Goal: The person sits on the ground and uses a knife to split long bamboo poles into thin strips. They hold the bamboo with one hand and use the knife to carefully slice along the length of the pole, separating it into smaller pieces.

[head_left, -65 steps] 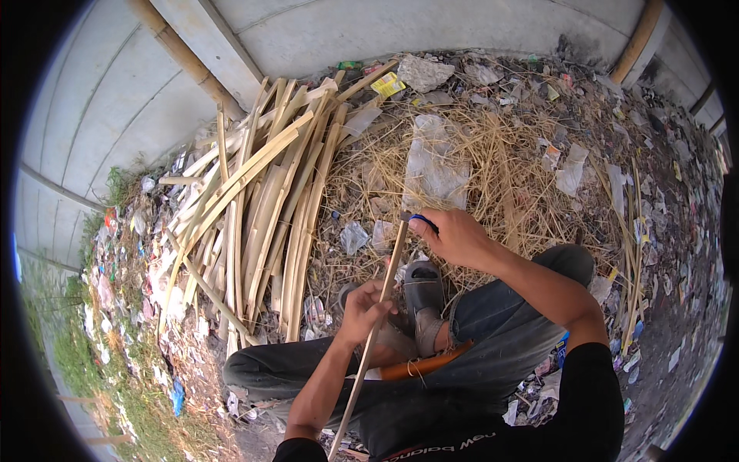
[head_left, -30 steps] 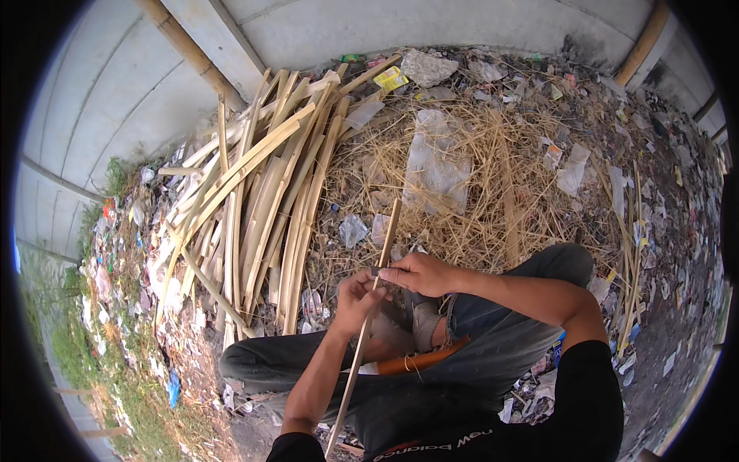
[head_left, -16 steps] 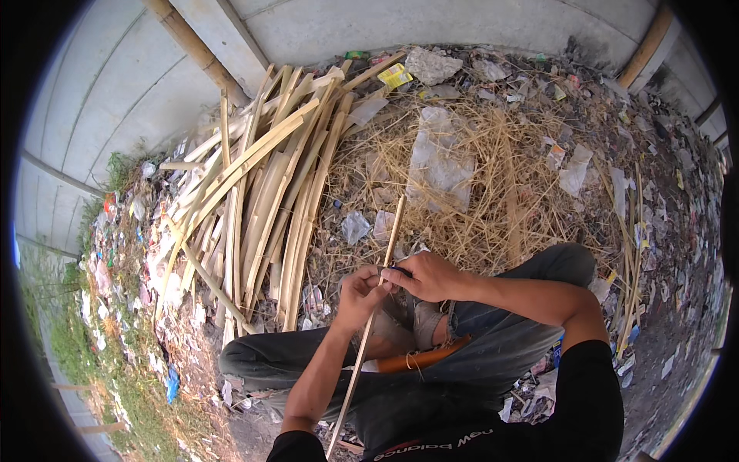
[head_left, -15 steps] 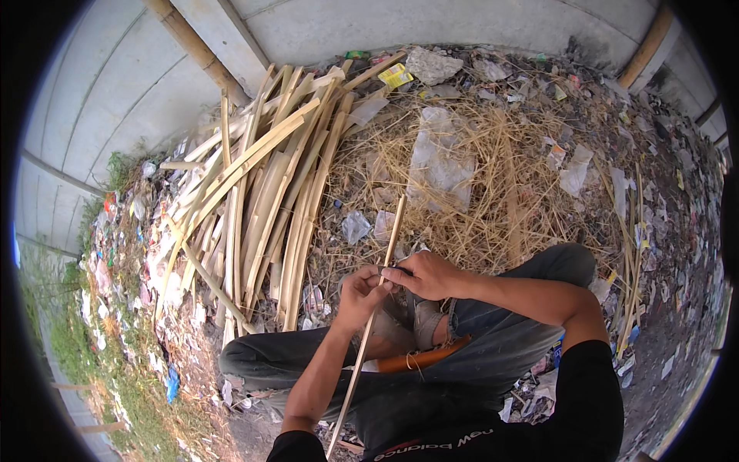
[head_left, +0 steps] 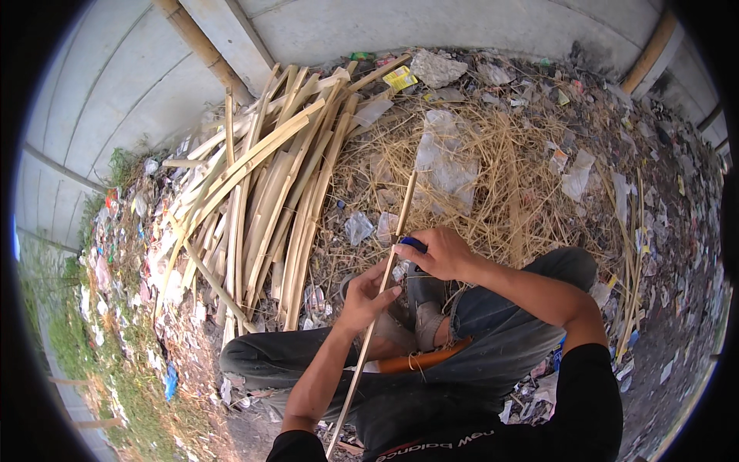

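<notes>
A long thin bamboo strip (head_left: 396,231) runs from my lap out over the straw. My left hand (head_left: 368,299) grips the strip partway along. My right hand (head_left: 435,254) is closed on a blue-handled knife (head_left: 412,243) and presses it against the strip just beyond my left fingers. An orange-brown sheath (head_left: 419,359) lies across my lap. I sit on the ground with my knees bent.
A pile of split bamboo slats (head_left: 265,196) lies to my left. Dry straw (head_left: 500,162) with a clear plastic bag (head_left: 446,158) spreads ahead. Litter covers the ground on both sides. A grey concrete wall (head_left: 323,27) and a bamboo pole (head_left: 204,50) stand behind.
My right hand has drawn the knife back along the strip from far out over the straw to just beyond my left hand. The left hand stays in place.
</notes>
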Tool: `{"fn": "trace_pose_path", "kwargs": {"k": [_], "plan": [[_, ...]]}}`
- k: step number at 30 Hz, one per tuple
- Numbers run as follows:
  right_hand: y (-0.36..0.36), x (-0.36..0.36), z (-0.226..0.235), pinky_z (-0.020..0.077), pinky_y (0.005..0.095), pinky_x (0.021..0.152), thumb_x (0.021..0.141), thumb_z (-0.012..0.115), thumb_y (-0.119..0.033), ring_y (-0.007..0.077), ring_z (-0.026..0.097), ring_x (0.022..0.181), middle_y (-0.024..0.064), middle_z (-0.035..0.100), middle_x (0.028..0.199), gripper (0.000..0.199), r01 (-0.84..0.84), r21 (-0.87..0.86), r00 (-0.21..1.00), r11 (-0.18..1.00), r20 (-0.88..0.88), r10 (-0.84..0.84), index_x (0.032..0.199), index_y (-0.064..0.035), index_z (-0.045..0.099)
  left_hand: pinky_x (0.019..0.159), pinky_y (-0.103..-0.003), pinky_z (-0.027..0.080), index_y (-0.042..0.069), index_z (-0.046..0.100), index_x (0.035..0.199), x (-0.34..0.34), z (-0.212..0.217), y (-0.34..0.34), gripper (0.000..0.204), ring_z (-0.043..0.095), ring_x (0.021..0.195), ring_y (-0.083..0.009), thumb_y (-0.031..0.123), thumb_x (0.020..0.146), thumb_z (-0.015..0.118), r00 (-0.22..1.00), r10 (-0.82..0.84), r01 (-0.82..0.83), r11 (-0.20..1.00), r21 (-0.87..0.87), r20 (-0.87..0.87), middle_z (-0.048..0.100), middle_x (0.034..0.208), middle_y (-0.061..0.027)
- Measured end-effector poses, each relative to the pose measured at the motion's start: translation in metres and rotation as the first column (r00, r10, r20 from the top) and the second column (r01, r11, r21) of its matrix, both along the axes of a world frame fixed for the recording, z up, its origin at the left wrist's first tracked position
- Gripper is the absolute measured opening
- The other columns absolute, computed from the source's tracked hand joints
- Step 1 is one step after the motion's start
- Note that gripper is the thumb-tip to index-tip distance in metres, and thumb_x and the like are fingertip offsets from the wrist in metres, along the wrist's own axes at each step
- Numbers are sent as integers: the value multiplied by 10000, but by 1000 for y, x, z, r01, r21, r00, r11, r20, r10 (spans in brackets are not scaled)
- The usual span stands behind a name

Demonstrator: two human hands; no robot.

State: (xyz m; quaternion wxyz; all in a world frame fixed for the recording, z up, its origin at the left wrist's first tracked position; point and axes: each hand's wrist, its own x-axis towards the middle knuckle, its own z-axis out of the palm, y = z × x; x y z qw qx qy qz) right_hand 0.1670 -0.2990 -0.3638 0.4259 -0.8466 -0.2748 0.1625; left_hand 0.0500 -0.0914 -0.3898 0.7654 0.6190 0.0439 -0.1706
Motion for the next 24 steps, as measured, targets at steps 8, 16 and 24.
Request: {"fn": "trace_pose_path", "kwargs": {"k": [8, 16, 24], "plan": [[1, -11, -4, 530, 457, 579, 961, 524, -660, 366, 673, 585, 166, 641, 591, 665, -44, -112, 997, 993, 64, 51, 805, -40, 707, 1004, -269, 433, -86, 448, 1483, -4, -3, -6, 607, 544, 1139, -96, -6, 933, 692, 998, 47, -49, 997, 54, 35, 610, 1310, -53], [-4, 11, -21, 335, 322, 441, 990, 579, -595, 122, 363, 438, -7, 362, 485, 644, -287, 192, 896, 938, -293, 334, 659, -43, 579, 992, -258, 434, -82, 459, 1479, -4, -1, -6, 598, 554, 1116, -93, -1, 934, 694, 999, 37, -36, 998, 44, -14, 629, 1279, -46], [-14, 26, -22, 347, 311, 490, 1021, 583, -495, 110, 414, 501, -20, 418, 550, 510, -203, 284, 734, 937, -589, 338, 727, -80, 624, 829, -233, 488, -66, 497, 1448, -2, -16, -3, 587, 586, 990, -56, 60, 926, 733, 976, 127, -155, 976, 152, 180, 684, 1159, -48]]}}
